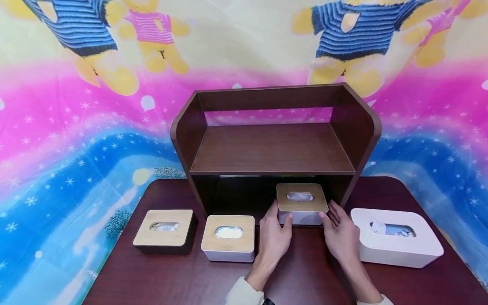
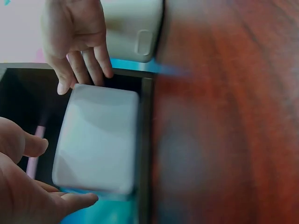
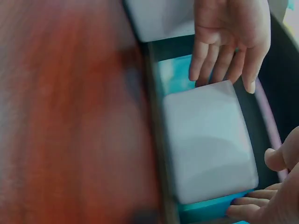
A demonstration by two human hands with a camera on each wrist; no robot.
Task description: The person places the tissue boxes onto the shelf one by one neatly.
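Note:
A white tissue box with a wood-look lid (image 1: 301, 218) sits at the right front of the shelf's lower compartment, a tissue packet showing in its oval slot. My left hand (image 1: 275, 235) is at its left end, the thumb by the front corner. At the opposite end is my right hand (image 1: 342, 237), its thumb likewise near the front. Both wrist views show a plain white face of the tissue box (image 2: 96, 140) between the hands. Extended fingers flank it there, those of the left hand (image 3: 229, 42) along one end, those of the right hand (image 2: 77, 28) along the other.
The dark brown two-level shelf (image 1: 274, 146) stands on a reddish-brown table (image 1: 183, 284). Left of my hands are a white tissue box (image 1: 228, 243) and a black one (image 1: 164, 239), both with pale wood lids. A larger white tissue box (image 1: 396, 243) lies right of them. Patterned cloth (image 1: 244, 55) hangs behind.

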